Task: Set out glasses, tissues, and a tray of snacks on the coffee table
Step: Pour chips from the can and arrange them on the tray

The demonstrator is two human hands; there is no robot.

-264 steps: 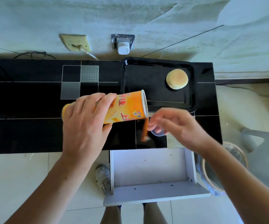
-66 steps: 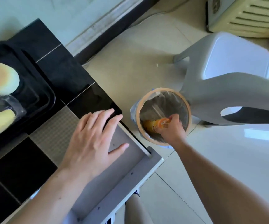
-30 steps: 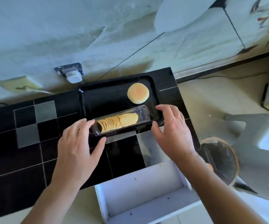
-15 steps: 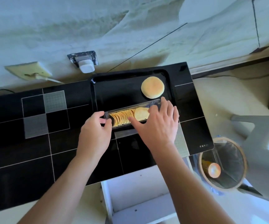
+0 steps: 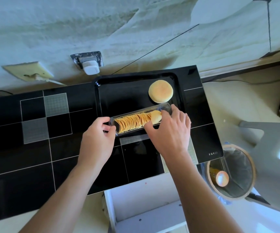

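Observation:
A black tray point(image 5: 127, 81) lies on the black glass coffee table point(image 5: 35, 157) against the wall. A round bun point(image 5: 160, 92) sits in its far right corner. A clear plastic sleeve of stacked crisps point(image 5: 134, 121) lies across the tray's near edge. My left hand point(image 5: 98, 137) pinches the sleeve's left end. My right hand point(image 5: 169, 132) grips its right end, fingers curled over the crisps. No glasses or tissues are in view.
An open white drawer point(image 5: 144, 207) juts out under the table's near edge. To the right stands a bin point(image 5: 247, 158) holding the orange crisp can point(image 5: 221, 178), and beside it a grey plastic stool point(image 5: 273, 148). Wall sockets point(image 5: 88, 63) sit behind the table.
The orange can went from my hands into the bin. Both hands then moved to the crisp sleeve and closed on its ends at the tray's near edge.

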